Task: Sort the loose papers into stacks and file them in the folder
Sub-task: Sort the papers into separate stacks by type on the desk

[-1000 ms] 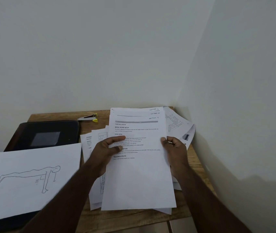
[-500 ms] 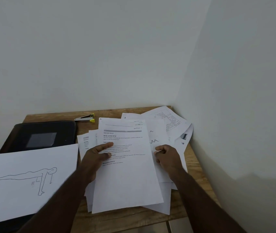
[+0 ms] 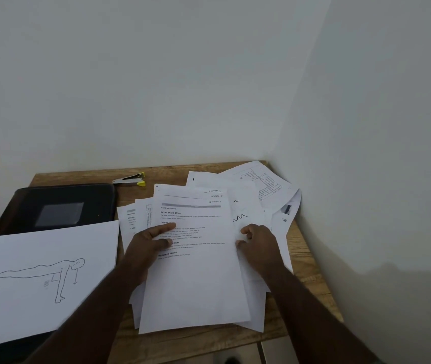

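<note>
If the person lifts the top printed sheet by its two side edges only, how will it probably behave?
The top printed sheet is a single thin page, so it would probably sag in the middle and weigh very little. It lies on the loose pile of fanned pages, so it may slide easily or drag a neighbour along. The left hand and right hand hold it near mid-height, so the lower half may droop.

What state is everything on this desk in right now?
Folder: closed, flat.
Drawing sheet: lying partly over the folder.
Stapler: lying idle.
Loose papers: fanned, unsorted.
Top sheet: held.
Left hand: gripping top sheet.
Right hand: pinching sheet edges.
</note>
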